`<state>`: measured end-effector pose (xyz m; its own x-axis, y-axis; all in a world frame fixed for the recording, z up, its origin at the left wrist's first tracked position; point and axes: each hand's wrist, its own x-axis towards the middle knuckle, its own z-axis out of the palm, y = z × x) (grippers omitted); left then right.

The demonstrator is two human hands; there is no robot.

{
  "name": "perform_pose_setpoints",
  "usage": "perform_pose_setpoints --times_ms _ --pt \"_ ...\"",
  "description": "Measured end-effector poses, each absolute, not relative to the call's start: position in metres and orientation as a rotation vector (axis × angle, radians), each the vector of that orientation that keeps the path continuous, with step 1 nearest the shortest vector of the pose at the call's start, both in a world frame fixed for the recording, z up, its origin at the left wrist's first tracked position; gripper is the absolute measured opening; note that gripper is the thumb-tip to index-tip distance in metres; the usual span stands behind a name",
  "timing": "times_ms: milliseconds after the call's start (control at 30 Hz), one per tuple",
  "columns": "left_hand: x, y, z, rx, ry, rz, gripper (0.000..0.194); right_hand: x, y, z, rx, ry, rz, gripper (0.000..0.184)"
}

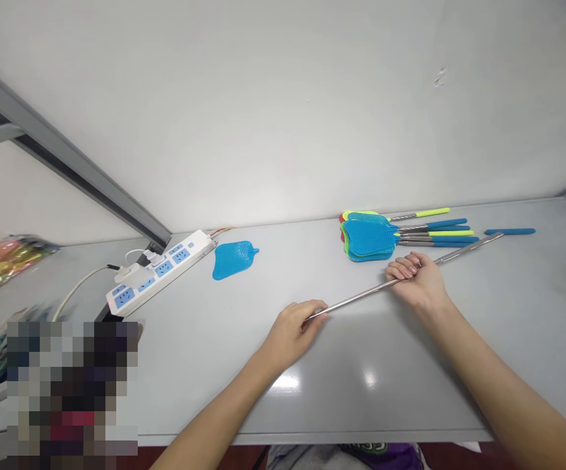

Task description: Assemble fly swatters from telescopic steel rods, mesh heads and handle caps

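A long metal telescopic rod [361, 296] slants across the grey table, held in both hands. My left hand [295, 329] is closed around its lower left end. Farther up, my right hand [417, 277] is turned palm up with its fingers wrapped round the rod. The rod's far end reaches close to a blue handle grip [510, 231]; whether they touch I cannot tell. Left of the hands a loose blue fly swatter head [235, 258] lies flat. Behind my right hand is a pile of fly swatters [371, 236] with blue, green, yellow and red heads.
A white power strip [162, 273] with plugs and cables lies at the left. Beyond it are shiny plastic packages [6, 261]. A pixelated patch [72, 388] hides the lower left. A pale wall [283, 117] rises behind the grey table [189, 365].
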<state>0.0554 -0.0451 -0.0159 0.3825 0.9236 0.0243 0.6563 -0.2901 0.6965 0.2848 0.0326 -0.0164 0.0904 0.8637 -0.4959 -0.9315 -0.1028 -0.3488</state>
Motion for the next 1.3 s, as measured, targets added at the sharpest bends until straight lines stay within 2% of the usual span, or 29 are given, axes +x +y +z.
perform_pose_setpoints --times_ms 200,433,667,867,1300 --pt "0.051 -0.043 -0.018 2.171 1.301 0.551 0.026 0.279 0.029 -0.016 -0.68 0.097 1.475 0.025" --pt "0.049 -0.043 -0.024 2.283 1.485 0.452 0.027 0.266 0.024 -0.019 -0.688 0.105 1.444 0.026" --pt "0.047 -0.041 -0.027 2.373 1.65 0.407 0.04 0.251 0.017 -0.021 -0.71 0.152 1.403 0.028" --pt "0.05 -0.042 -0.025 2.35 1.701 0.437 0.029 0.243 0.011 -0.018 -0.732 0.173 1.405 0.026" --pt "0.056 -0.046 -0.025 2.241 1.718 0.438 0.023 0.235 -0.001 -0.017 -0.717 0.145 1.47 0.028"
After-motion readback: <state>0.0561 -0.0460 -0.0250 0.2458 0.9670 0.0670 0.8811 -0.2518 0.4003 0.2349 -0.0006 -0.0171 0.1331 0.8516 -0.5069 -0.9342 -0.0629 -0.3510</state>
